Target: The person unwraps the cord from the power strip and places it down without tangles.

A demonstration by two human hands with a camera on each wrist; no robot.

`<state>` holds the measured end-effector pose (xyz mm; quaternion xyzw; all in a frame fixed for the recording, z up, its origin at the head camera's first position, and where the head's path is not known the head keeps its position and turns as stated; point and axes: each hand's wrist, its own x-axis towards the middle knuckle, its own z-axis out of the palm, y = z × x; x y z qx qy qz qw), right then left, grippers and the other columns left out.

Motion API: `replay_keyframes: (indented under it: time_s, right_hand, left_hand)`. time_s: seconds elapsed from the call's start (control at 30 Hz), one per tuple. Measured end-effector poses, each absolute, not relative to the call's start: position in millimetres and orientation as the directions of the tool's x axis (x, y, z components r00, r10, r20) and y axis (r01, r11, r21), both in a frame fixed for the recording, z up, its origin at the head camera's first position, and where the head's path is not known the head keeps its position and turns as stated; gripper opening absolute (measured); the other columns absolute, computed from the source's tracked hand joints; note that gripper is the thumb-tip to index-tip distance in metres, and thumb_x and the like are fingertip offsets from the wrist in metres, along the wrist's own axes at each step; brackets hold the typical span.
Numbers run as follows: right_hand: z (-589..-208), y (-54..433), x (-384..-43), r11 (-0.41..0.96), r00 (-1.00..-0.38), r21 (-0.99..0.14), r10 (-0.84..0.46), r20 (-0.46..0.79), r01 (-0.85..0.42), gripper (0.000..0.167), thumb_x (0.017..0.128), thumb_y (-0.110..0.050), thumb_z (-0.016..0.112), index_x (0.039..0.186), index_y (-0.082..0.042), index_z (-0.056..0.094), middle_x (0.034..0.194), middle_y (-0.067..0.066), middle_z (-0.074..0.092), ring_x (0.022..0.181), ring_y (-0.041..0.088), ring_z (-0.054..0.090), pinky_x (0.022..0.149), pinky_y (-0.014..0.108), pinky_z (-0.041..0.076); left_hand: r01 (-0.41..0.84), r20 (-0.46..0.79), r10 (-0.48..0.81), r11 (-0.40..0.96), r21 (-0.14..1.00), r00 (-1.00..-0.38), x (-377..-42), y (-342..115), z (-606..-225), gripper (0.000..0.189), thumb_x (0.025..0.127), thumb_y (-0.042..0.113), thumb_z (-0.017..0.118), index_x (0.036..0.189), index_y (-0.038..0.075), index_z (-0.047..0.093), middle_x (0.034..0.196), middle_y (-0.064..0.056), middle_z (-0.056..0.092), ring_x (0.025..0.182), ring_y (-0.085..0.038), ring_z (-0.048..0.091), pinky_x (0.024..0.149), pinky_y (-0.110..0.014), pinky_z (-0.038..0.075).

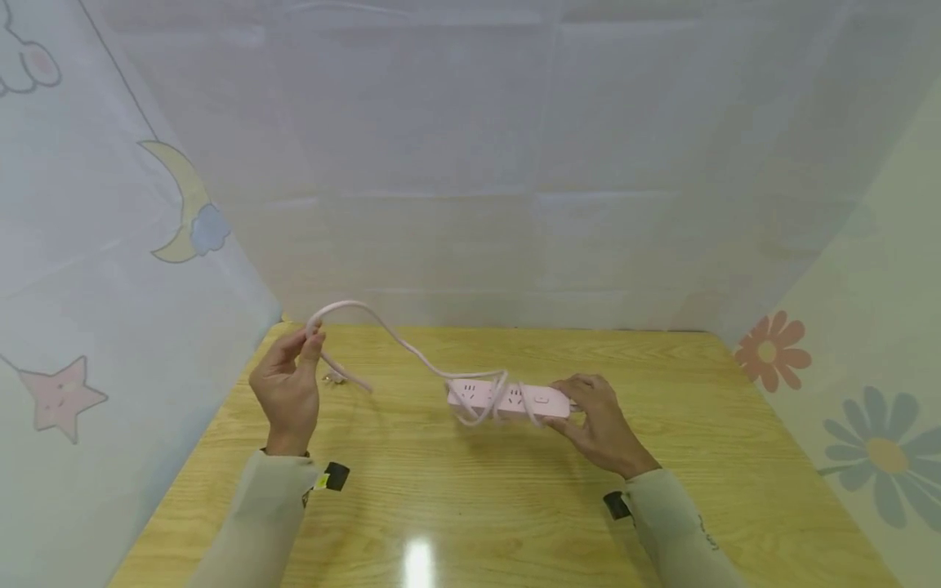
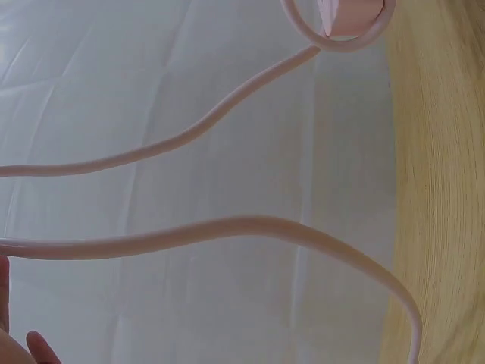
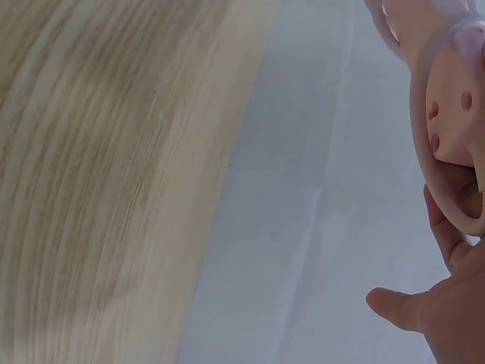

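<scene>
A pink power strip with its cord wound loosely around it is in my right hand, which grips its right end between thumb and fingers. To the left, my left hand pinches the pink cord and holds it up. From there the cord arcs over to the strip, while a loose length hangs down toward the plug near the table's left side. Two stretches of the cord cross the left wrist view. In the right wrist view, a loop of cord rings the underside of the power strip.
The wood-grain table reaches back to a pale sheet wall. Printed sheets stand at both sides, with a moon and star on the left and flowers on the right. A bright reflection shows near the front.
</scene>
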<state>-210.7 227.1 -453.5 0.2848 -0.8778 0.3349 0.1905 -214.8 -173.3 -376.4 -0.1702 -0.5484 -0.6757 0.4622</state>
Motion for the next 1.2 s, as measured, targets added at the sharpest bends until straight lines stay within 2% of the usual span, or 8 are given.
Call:
replay_keyframes:
  time_s: [0.1,0.27,0.47,0.63,0.73,1.0,1.1,1.2]
  right_hand:
    - [-454.7,228.3,-211.9,0.633,-0.772,-0.475,-0.345,0.534,-0.611,0.041,0.083,-0.017,0.083,0.118,-0.004,0.069,0.112,0.010,0.069,0.112,0.034,0.051,0.093,0.057,0.034]
    - [-456.4,230.1,-213.0,0.659,-0.778,-0.466,-0.311,0.546,-0.590,0.042,0.082,-0.017,0.083,0.119,-0.003,0.068,0.110,0.012,0.069,0.110,0.036,0.052,0.094,0.058,0.032]
    - [-458.9,230.4,-212.2,0.680,-0.796,-0.477,-0.273,0.540,-0.557,0.041,0.082,-0.016,0.082,0.118,-0.003,0.068,0.107,0.012,0.070,0.110,0.038,0.051,0.095,0.061,0.030]
    - [-459.4,228.5,-212.9,0.690,-0.806,-0.491,-0.235,0.543,-0.532,0.039,0.084,-0.017,0.082,0.118,-0.003,0.068,0.105,0.012,0.070,0.110,0.040,0.051,0.096,0.064,0.027]
    - [-460.0,227.7,-213.9,0.695,-0.810,-0.500,-0.210,0.547,-0.517,0.038,0.084,-0.017,0.082,0.117,-0.003,0.069,0.103,0.011,0.070,0.109,0.040,0.051,0.098,0.065,0.025]
    - [-460.3,228.2,-215.4,0.710,-0.808,-0.497,-0.175,0.563,-0.499,0.039,0.083,-0.015,0.083,0.116,-0.002,0.069,0.101,0.013,0.070,0.108,0.040,0.050,0.099,0.064,0.025]
    - [-461.1,227.7,-216.2,0.715,-0.802,-0.492,-0.161,0.575,-0.496,0.039,0.083,-0.015,0.083,0.117,-0.001,0.068,0.101,0.013,0.070,0.108,0.039,0.050,0.098,0.063,0.026]
    - [-461.3,226.8,-216.4,0.722,-0.799,-0.490,-0.145,0.583,-0.489,0.039,0.083,-0.015,0.083,0.117,-0.002,0.068,0.101,0.015,0.069,0.108,0.039,0.049,0.097,0.063,0.027]
  left_hand:
    - [0.804,0.721,-0.451,0.013,0.594,-0.526,-211.1,-178.3,-381.1,0.009,0.091,-0.008,0.068,0.097,-0.006,0.074,0.099,-0.010,0.075,0.092,-0.014,0.071,0.088,-0.024,0.054]
    - [0.778,0.703,-0.465,0.049,0.627,-0.537,-204.5,-186.3,-389.2,0.014,0.095,-0.008,0.062,0.105,-0.013,0.070,0.103,-0.005,0.075,0.095,-0.014,0.070,0.092,-0.025,0.052]
    - [0.782,0.720,-0.460,0.083,0.618,-0.520,-200.6,-194.6,-395.1,0.015,0.094,-0.012,0.060,0.106,-0.018,0.068,0.097,-0.003,0.073,0.094,-0.012,0.070,0.090,-0.023,0.052]
    - [0.761,0.733,-0.363,0.090,0.642,-0.575,-195.4,-201.2,-401.1,0.014,0.095,-0.011,0.059,0.104,-0.020,0.065,0.097,0.001,0.072,0.095,-0.011,0.067,0.092,-0.022,0.051]
    - [0.728,0.748,-0.290,0.196,0.657,-0.597,-191.2,-206.4,-404.9,0.017,0.097,-0.005,0.059,0.106,-0.019,0.064,0.097,0.008,0.071,0.095,-0.008,0.065,0.090,-0.019,0.049]
    - [0.720,0.769,-0.261,0.270,0.639,-0.584,-188.2,-219.9,-406.7,0.017,0.098,-0.006,0.056,0.106,-0.019,0.063,0.103,0.005,0.072,0.101,-0.008,0.065,0.091,-0.020,0.049]
    - [0.716,0.774,-0.263,0.295,0.633,-0.576,-187.3,-226.4,-407.5,0.024,0.100,0.004,0.059,0.105,-0.019,0.063,0.106,0.004,0.072,0.098,-0.009,0.065,0.088,-0.019,0.050]
    - [0.714,0.781,-0.250,0.316,0.625,-0.572,-186.5,-233.7,-409.6,0.025,0.100,0.006,0.059,0.105,-0.018,0.064,0.103,0.009,0.070,0.094,-0.007,0.064,0.085,-0.018,0.049]
